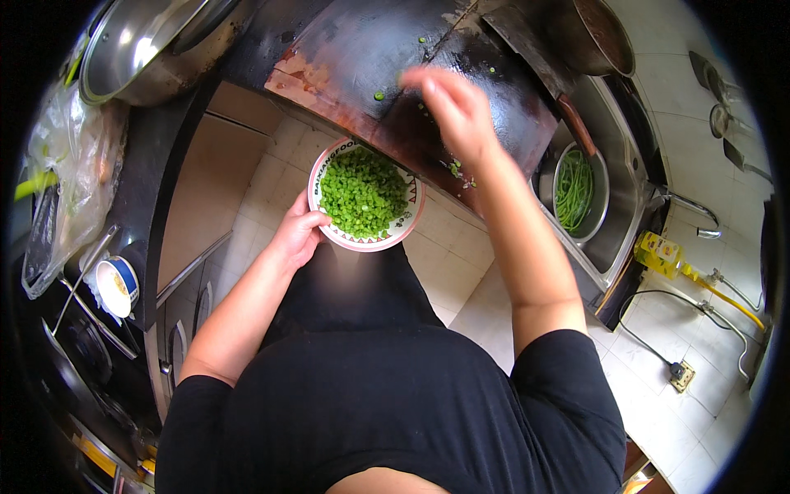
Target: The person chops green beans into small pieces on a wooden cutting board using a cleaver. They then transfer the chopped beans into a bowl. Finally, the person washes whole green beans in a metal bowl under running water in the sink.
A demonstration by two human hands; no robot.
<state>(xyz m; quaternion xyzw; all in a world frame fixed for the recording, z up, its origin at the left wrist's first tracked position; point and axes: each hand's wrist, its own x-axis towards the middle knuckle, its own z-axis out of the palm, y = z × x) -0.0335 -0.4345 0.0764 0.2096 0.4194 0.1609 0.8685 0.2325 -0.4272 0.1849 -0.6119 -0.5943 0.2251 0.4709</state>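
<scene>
My left hand (pixel 301 232) grips the left rim of a white patterned bowl (pixel 415 216), thumb on top and fingers underneath. Chopped green beans (pixel 362 193) fill the bowl, which is held just off the near edge of a dark, wet cutting board (pixel 346 58). Over the board, my right hand (pixel 451 103) has its fingers drawn together and a little blurred. A speck of green shows by its fingertips, too small to make out. A few green bits (pixel 379 96) lie scattered on the board, with more scraps (pixel 457 170) near its front edge.
A cleaver (pixel 543 62) with a wooden handle rests across the board's right side. In the sink (pixel 609 247) sits a metal bowl (pixel 603 198) of long green beans. To the left are a steel pot (pixel 123 49), a plastic bag (pixel 74 165) and a small tub (pixel 117 286).
</scene>
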